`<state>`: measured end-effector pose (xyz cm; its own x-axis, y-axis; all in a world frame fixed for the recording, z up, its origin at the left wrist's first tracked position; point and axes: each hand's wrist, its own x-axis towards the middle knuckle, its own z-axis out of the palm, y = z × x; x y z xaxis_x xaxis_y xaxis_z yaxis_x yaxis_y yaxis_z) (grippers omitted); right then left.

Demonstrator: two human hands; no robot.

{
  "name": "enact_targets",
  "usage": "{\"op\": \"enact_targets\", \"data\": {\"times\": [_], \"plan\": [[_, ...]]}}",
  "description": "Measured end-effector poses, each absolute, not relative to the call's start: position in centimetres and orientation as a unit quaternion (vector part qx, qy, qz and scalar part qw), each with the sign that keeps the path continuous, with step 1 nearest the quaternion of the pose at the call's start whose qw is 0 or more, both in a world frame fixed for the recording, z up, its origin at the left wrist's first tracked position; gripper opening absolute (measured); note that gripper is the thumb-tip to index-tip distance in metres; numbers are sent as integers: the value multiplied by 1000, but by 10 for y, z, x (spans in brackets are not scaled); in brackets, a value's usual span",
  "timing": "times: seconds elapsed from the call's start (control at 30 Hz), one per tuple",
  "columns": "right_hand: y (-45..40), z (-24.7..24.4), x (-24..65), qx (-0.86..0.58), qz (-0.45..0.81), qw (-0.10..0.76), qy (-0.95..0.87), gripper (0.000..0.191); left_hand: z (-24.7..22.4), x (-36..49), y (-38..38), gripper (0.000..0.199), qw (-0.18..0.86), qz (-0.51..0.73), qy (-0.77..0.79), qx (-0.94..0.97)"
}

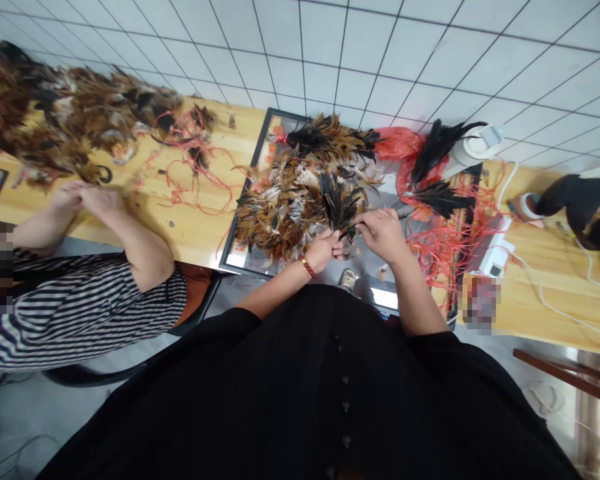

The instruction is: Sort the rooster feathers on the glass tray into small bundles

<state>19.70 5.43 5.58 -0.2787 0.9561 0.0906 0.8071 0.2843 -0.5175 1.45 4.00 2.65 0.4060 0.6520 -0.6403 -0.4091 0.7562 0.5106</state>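
My left hand (323,249), with a red bead bracelet at the wrist, grips the base of a small bunch of dark feathers (339,203) that fans upward. My right hand (381,233) meets it from the right, fingers pinched at the same bunch's base. Both hands hover over a dark-framed tray (240,220) piled with brown, black and white feathers (285,200).
Red strings (443,243) tangle to the right, beside bundles of black feathers (437,150) and a red bag (397,143). A person in a striped shirt (80,313) on my left works at another feather pile (55,120). White cables (555,293) cross the wooden table at right.
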Motion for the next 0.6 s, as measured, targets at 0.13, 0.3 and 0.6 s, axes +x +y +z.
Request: {"op": "enact_targets", "data": {"times": [0.13,0.3,0.6], "plan": [[48,34,198,-674,234,389,-583,28,32,10,38,22,858,340,375,83],[29,15,177,-595,482,400,-503,37,27,8,35,20,858,351,356,116],[20,12,165,-478,702,311,-427,65,21,4,22,33,906,218,315,178]]}}
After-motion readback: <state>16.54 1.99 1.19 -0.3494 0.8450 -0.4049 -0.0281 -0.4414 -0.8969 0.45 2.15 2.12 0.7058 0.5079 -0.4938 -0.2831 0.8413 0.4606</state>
